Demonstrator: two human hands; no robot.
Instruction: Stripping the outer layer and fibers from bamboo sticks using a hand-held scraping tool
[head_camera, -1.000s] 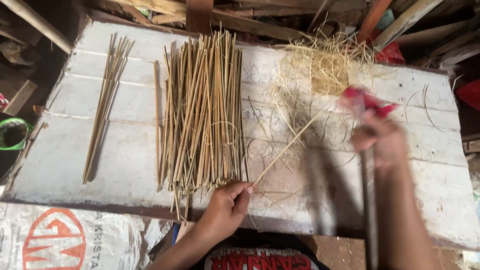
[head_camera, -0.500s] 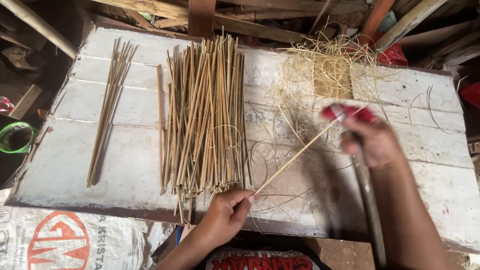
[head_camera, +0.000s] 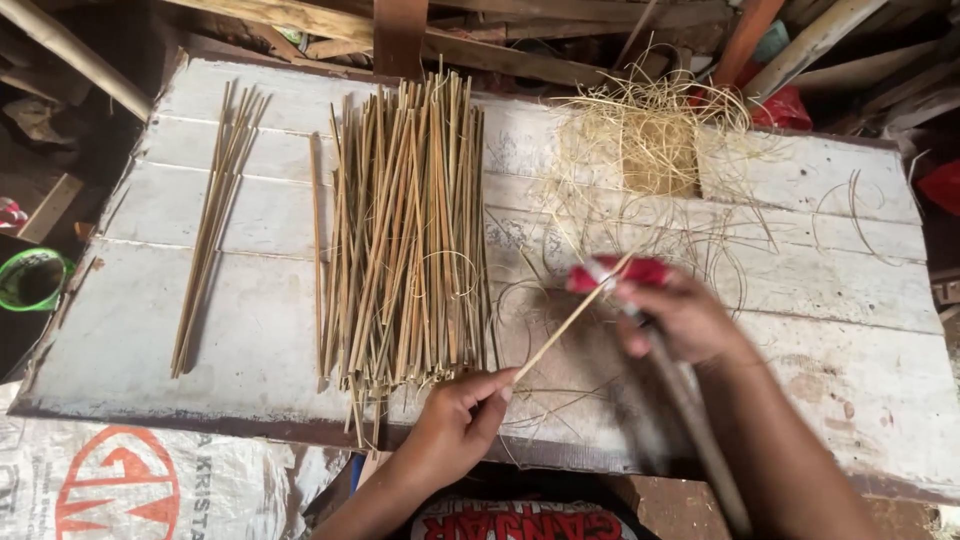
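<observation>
My left hand (head_camera: 455, 420) pinches the near end of a thin bamboo stick (head_camera: 570, 322) that slants up to the right over the white wooden board (head_camera: 250, 330). My right hand (head_camera: 680, 315) grips a red-handled knife (head_camera: 640, 272) whose long blade runs back along my forearm, blurred by motion; the handle meets the stick's far end. A big pile of bamboo sticks (head_camera: 405, 230) lies just left of my left hand. A smaller bunch of sticks (head_camera: 210, 230) lies farther left.
A heap of pale curly shavings (head_camera: 655, 150) covers the board's far right. Wooden planks and beams (head_camera: 480, 40) crowd the back. A green bowl (head_camera: 30, 280) sits at the far left. A printed sack (head_camera: 120, 490) lies below the board's near edge.
My right hand with the knife has slid left and toward me along the stick. My left hand stays at the stick's near end.
</observation>
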